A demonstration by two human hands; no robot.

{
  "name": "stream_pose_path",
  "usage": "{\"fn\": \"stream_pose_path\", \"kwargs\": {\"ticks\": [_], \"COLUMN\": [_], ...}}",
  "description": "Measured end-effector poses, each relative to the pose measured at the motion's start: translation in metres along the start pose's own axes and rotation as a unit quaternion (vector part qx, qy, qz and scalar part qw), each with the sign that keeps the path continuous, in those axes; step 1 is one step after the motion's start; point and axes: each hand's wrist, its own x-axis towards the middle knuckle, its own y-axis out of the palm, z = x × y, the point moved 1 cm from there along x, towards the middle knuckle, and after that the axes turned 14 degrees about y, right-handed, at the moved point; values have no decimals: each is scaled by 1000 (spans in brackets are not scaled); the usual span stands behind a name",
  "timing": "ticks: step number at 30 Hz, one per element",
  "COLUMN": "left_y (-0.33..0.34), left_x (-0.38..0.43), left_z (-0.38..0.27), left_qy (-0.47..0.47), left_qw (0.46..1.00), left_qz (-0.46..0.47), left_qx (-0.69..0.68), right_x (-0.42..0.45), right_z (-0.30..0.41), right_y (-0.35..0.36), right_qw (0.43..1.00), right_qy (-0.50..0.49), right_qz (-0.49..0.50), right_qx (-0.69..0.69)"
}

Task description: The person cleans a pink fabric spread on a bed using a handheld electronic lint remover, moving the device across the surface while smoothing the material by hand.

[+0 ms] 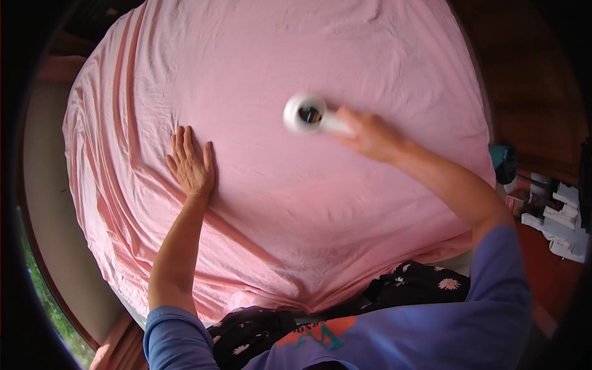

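Observation:
A pink bed sheet (259, 175) covers the wide bed before me, fairly smooth in the middle and gathered into long folds on the left. My left hand (188, 166) lies flat on it, palm down with the fingers apart, holding nothing. In my right hand (370, 134) is the handle of a white handheld device with a round head (305, 113) and a dark, shiny centre. The device is blurred, and whether its head touches the sheet cannot be told.
Beyond the bed's right side, a teal and black object (503, 162) stands near white papers or cloths (562, 226) over a reddish floor. A pale wall (60, 185) and a window (55, 300) with greenery outside are at the left. Pink folded cloth (120, 347) hangs at lower left.

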Motion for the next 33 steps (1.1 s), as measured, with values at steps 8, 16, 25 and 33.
{"fn": "stream_pose_path", "kwargs": {"ticks": [8, 16, 25, 33], "left_y": [8, -5, 2, 8], "left_x": [-34, -45, -40, -39], "left_z": [1, 13, 5, 9], "left_qy": [-133, -160, -122, -110], "left_qw": [991, 986, 990, 990], "left_qz": [-12, -39, -62, -79], "left_qx": [8, 38, 19, 24], "right_x": [87, -41, -70, -61], "right_z": [-113, -33, -46, -65], "right_y": [-77, -8, -24, -43], "right_qw": [940, 997, 979, 973], "right_qy": [252, 45, 166, 192], "right_qz": [-230, 54, -101, -100], "right_qx": [-3, -33, 67, 80]}}
